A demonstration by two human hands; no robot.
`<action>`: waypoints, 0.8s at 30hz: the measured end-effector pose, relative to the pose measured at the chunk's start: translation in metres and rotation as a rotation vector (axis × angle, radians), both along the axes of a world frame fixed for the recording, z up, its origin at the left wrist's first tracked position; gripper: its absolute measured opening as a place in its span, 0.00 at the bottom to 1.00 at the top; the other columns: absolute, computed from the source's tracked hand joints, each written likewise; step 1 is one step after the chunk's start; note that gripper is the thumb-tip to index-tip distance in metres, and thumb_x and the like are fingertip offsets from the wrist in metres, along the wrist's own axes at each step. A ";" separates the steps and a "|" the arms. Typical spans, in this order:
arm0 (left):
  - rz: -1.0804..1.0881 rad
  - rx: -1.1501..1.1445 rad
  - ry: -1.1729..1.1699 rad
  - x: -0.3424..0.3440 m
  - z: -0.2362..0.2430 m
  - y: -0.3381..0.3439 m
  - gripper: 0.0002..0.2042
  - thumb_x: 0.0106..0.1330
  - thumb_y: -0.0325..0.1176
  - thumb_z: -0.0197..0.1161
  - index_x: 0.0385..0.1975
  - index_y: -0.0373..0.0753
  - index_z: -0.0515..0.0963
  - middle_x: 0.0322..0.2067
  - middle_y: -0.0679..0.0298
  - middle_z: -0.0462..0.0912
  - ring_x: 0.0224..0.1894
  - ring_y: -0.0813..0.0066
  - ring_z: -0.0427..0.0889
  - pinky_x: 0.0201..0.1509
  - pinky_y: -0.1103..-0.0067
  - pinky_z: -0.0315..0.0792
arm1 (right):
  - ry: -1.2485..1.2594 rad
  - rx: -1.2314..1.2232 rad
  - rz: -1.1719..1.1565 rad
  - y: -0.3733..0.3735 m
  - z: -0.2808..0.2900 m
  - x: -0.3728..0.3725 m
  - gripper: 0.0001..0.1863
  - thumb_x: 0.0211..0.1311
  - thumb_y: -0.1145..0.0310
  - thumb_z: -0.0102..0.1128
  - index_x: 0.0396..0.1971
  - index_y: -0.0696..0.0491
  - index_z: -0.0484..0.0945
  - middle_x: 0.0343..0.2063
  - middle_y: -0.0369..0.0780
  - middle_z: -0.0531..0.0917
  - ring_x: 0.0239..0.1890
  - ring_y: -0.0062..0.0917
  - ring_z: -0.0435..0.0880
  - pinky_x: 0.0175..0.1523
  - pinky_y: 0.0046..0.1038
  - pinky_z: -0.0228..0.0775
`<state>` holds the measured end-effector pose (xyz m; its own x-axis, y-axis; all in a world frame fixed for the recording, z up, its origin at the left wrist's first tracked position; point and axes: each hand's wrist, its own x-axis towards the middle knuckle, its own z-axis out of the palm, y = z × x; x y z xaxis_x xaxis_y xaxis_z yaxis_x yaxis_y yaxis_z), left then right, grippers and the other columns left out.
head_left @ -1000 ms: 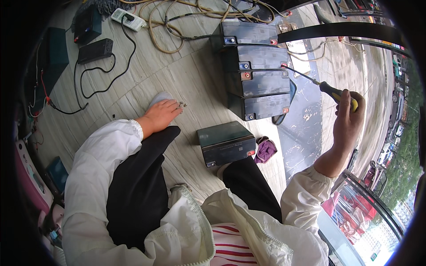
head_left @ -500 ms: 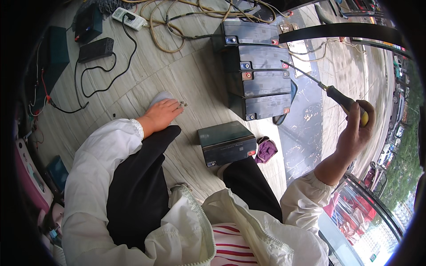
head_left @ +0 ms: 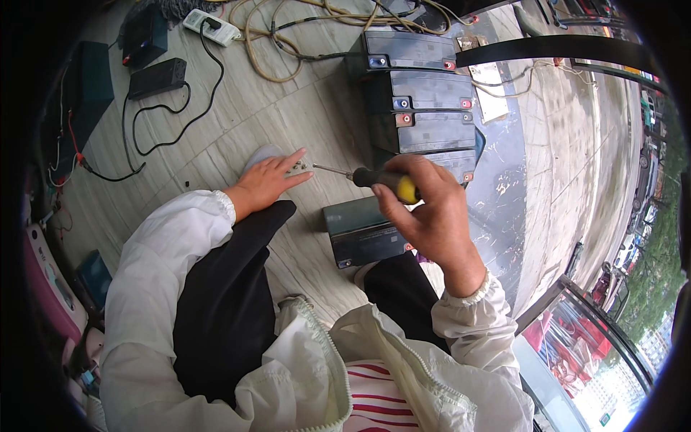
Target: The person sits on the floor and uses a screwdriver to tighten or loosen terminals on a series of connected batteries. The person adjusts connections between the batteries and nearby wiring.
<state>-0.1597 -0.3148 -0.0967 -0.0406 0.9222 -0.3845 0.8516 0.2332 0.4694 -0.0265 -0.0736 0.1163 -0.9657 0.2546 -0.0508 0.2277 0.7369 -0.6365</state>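
My left hand (head_left: 268, 183) rests over the toe of my grey shoe (head_left: 260, 155), its thumb and fingers spread apart. Between those fingers lie several small metal pieces (head_left: 298, 167), which look like screws. A screwdriver (head_left: 374, 178) with a black and yellow handle is gripped in my right hand (head_left: 440, 216). Its thin shaft points left, with the tip close to the metal pieces and my left fingertips; contact cannot be made out. Below the screwdriver, a single dark battery (head_left: 360, 232) sits on the floor, partly covered by my right hand.
A row of several dark batteries (head_left: 421, 90) with red and blue terminals stands beyond my right hand. Tan cables (head_left: 248, 50) coil at the back, near a white power strip (head_left: 211, 27). A black power adapter (head_left: 157, 79) with its cord lies at far left. Glass door framing (head_left: 568, 317) borders the right.
My right hand has swung left with the screwdriver, from the battery row's right-hand terminals to beside my left hand. My left fingers have spread wider around the metal pieces.
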 end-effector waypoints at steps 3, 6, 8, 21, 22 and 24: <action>-0.008 0.020 -0.005 -0.001 0.002 0.001 0.36 0.54 0.20 0.54 0.65 0.58 0.62 0.71 0.58 0.46 0.64 0.57 0.64 0.66 0.67 0.61 | 0.012 -0.004 0.020 -0.011 -0.018 -0.001 0.15 0.50 0.67 0.70 0.37 0.54 0.76 0.28 0.43 0.81 0.31 0.40 0.81 0.37 0.34 0.72; -0.053 0.026 0.036 -0.002 0.002 0.001 0.32 0.57 0.24 0.54 0.65 0.56 0.62 0.71 0.61 0.46 0.62 0.61 0.66 0.65 0.69 0.61 | 0.038 -0.009 0.027 -0.016 -0.029 0.000 0.17 0.50 0.63 0.70 0.37 0.53 0.75 0.26 0.42 0.80 0.29 0.40 0.80 0.36 0.35 0.70; -0.072 0.039 0.061 -0.001 -0.001 0.000 0.30 0.59 0.26 0.54 0.65 0.54 0.62 0.71 0.63 0.47 0.61 0.63 0.66 0.65 0.70 0.61 | 0.032 -0.012 0.033 -0.018 -0.031 0.000 0.17 0.50 0.63 0.70 0.37 0.53 0.75 0.26 0.42 0.79 0.29 0.40 0.80 0.36 0.35 0.70; -0.084 0.138 0.091 0.002 -0.007 -0.001 0.27 0.59 0.28 0.52 0.63 0.45 0.64 0.69 0.65 0.55 0.63 0.65 0.64 0.66 0.69 0.58 | -0.003 -0.054 0.004 -0.018 -0.033 0.001 0.17 0.51 0.62 0.69 0.37 0.54 0.75 0.27 0.43 0.81 0.30 0.42 0.81 0.38 0.36 0.72; -0.087 0.130 0.087 0.002 -0.006 -0.001 0.27 0.59 0.28 0.52 0.63 0.44 0.64 0.69 0.65 0.55 0.63 0.66 0.64 0.66 0.69 0.58 | -0.001 -0.060 0.006 -0.018 -0.034 0.001 0.17 0.51 0.62 0.69 0.37 0.54 0.75 0.27 0.44 0.81 0.30 0.42 0.81 0.38 0.36 0.72; -0.093 0.123 0.091 0.003 -0.006 -0.001 0.27 0.60 0.29 0.52 0.63 0.44 0.64 0.69 0.65 0.55 0.64 0.66 0.64 0.67 0.69 0.57 | -0.003 -0.070 0.007 -0.018 -0.034 0.001 0.17 0.51 0.62 0.69 0.37 0.54 0.75 0.27 0.44 0.81 0.30 0.42 0.81 0.38 0.36 0.72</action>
